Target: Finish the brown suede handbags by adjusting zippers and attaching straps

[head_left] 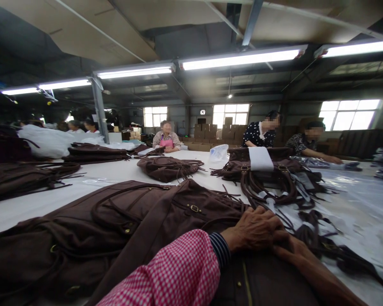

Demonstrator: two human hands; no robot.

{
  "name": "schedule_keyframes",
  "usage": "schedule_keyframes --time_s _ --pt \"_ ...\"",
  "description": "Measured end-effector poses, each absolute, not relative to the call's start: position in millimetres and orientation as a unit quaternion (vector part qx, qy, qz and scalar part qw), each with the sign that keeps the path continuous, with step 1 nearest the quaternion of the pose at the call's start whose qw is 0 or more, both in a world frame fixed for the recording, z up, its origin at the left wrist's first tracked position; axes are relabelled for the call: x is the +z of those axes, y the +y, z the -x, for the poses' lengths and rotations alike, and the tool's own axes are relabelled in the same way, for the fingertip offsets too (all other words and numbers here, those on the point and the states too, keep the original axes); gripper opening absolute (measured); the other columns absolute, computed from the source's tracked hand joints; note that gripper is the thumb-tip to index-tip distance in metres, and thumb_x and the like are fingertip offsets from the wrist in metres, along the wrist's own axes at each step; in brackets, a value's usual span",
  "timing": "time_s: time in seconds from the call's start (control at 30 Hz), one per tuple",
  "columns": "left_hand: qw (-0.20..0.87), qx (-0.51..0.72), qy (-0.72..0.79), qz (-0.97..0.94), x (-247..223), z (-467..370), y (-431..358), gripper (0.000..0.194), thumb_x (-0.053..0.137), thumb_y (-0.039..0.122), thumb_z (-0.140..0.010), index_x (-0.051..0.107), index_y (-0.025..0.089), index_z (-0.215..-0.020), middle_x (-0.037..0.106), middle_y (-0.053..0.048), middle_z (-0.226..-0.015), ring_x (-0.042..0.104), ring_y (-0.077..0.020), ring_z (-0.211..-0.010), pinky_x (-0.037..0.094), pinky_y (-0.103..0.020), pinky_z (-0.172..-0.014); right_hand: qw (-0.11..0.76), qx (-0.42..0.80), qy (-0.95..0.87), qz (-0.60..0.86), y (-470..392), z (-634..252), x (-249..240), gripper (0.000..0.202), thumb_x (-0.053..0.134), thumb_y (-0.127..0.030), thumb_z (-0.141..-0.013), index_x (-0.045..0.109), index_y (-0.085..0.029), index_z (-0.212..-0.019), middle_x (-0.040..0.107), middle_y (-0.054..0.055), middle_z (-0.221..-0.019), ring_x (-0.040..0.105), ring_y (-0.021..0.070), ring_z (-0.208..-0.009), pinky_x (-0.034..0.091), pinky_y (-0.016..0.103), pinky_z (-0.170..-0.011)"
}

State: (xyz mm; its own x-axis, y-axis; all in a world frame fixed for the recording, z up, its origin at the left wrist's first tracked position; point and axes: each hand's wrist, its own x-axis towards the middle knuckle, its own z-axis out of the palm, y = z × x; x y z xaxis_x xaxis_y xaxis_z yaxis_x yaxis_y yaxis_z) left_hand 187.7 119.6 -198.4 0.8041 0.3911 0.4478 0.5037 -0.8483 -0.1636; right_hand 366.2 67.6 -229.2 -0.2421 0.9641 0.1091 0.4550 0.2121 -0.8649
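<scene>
My left hand (257, 228), in a pink checked sleeve, reaches across to the right and rests on a dark brown bag (261, 276). Its fingers are bent together at the bag's upper part, but what they grip is hidden. My right hand (290, 248) meets it there from the right, thumb near the left fingers, and its fingertips are mostly covered. The bag has a brass zipper and lies flat close to me. Beside it, on the left, more brown bags (111, 212) with straps and a buckle overlap on the white table (210, 163).
Across the table lie a fringed bag (166, 168) and a stack of bags with a white wrap (261, 159). Loose straps (325, 244) and clear plastic (354, 199) are on the right. A person (166, 138) sits opposite; two people work at the back right.
</scene>
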Motion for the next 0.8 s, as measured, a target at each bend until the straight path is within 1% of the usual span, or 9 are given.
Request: schedule_keyframes --time_s 0.13,0.23,0.37,0.43,0.53,0.63,0.7,0.73,0.8 --pt "0.128 -0.18 -0.247 0.943 -194.0 -185.3 117.1 0.028 0.046 0.05 -0.102 0.061 0.029 -0.114 0.059 -0.002 -0.112 0.05 -0.0206 -0.1 0.044 -0.034 -0.081 0.382 0.33 -0.691 0.517 67.1 -363.3 -234.1 0.045 0.065 -0.055 -0.073 0.07 -0.018 -0.099 0.071 0.013 -0.116 0.062 0.036 -0.115 0.047 0.046 -0.105" --pt "0.136 -0.164 -0.237 0.948 -192.6 -183.9 115.2 0.027 0.046 0.049 -0.102 0.063 0.031 -0.114 0.059 -0.003 -0.115 0.05 -0.0215 -0.103 0.044 -0.035 -0.083 0.389 0.315 -0.681 0.534 68.3 -363.1 -241.5 0.044 0.065 -0.057 -0.072 0.072 -0.02 -0.096 0.072 0.011 -0.116 0.062 0.0365 -0.117 0.048 0.045 -0.105" --pt "0.127 -0.188 -0.246 0.943 -193.5 -184.0 114.1 0.028 0.047 0.049 -0.102 0.063 0.029 -0.113 0.06 -0.004 -0.111 0.052 -0.0219 -0.102 0.043 -0.035 -0.083 0.4 0.298 -0.674 0.545 70.2 -364.2 -247.4 0.043 0.065 -0.055 -0.072 0.073 -0.022 -0.098 0.072 0.01 -0.117 0.062 0.0377 -0.118 0.047 0.046 -0.107" --pt "0.123 -0.2 -0.244 0.941 -194.0 -184.4 114.1 0.028 0.048 0.051 -0.101 0.064 0.029 -0.111 0.061 -0.003 -0.108 0.052 -0.0221 -0.1 0.043 -0.035 -0.082 0.401 0.301 -0.68 0.535 69.9 -363.5 -246.5 0.042 0.064 -0.054 -0.072 0.072 -0.021 -0.097 0.072 0.012 -0.117 0.061 0.0383 -0.118 0.047 0.047 -0.107" --pt "0.113 -0.209 -0.238 0.942 -194.3 -184.2 114.4 0.029 0.049 0.053 -0.1 0.063 0.029 -0.109 0.061 -0.002 -0.104 0.052 -0.0217 -0.098 0.043 -0.035 -0.081 0.4 0.301 -0.682 0.533 68.4 -359.9 -242.6 0.041 0.063 -0.053 -0.072 0.072 -0.02 -0.095 0.071 0.012 -0.119 0.06 0.038 -0.121 0.047 0.046 -0.107" --pt "0.112 -0.211 -0.236 0.942 -194.5 -182.4 115.6 0.029 0.048 0.052 -0.101 0.063 0.03 -0.111 0.06 -0.001 -0.105 0.051 -0.0208 -0.098 0.042 -0.034 -0.081 0.396 0.301 -0.683 0.535 67.3 -356.8 -239.4 0.042 0.063 -0.053 -0.073 0.073 -0.02 -0.097 0.07 0.013 -0.123 0.059 0.0377 -0.123 0.046 0.047 -0.108" --pt "0.111 -0.205 -0.235 0.944 -194.2 -181.9 117.0 0.031 0.048 0.053 -0.101 0.062 0.028 -0.111 0.061 -0.001 -0.106 0.051 -0.0203 -0.097 0.043 -0.034 -0.082 0.394 0.305 -0.684 0.533 67.5 -358.7 -238.7 0.044 0.063 -0.053 -0.073 0.073 -0.019 -0.099 0.069 0.013 -0.124 0.058 0.038 -0.123 0.046 0.049 -0.108" --pt "0.111 -0.203 -0.234 0.944 -193.8 -182.4 117.4 0.032 0.047 0.053 -0.101 0.062 0.027 -0.112 0.061 -0.002 -0.107 0.051 -0.0202 -0.098 0.043 -0.034 -0.082 0.392 0.308 -0.684 0.533 67.8 -361.3 -238.6 0.045 0.063 -0.054 -0.072 0.073 -0.019 -0.099 0.069 0.013 -0.124 0.058 0.0383 -0.124 0.045 0.049 -0.109" --pt "0.111 -0.199 -0.235 0.945 -191.6 -184.9 115.8 0.033 0.047 0.054 -0.101 0.061 0.026 -0.112 0.061 -0.001 -0.106 0.051 -0.0203 -0.098 0.044 -0.035 -0.082 0.377 0.322 -0.685 0.534 68.8 -367.9 -238.1 0.049 0.067 -0.056 -0.068 0.074 -0.019 -0.099 0.072 0.013 -0.117 0.058 0.0403 -0.123 0.046 0.05 -0.109"
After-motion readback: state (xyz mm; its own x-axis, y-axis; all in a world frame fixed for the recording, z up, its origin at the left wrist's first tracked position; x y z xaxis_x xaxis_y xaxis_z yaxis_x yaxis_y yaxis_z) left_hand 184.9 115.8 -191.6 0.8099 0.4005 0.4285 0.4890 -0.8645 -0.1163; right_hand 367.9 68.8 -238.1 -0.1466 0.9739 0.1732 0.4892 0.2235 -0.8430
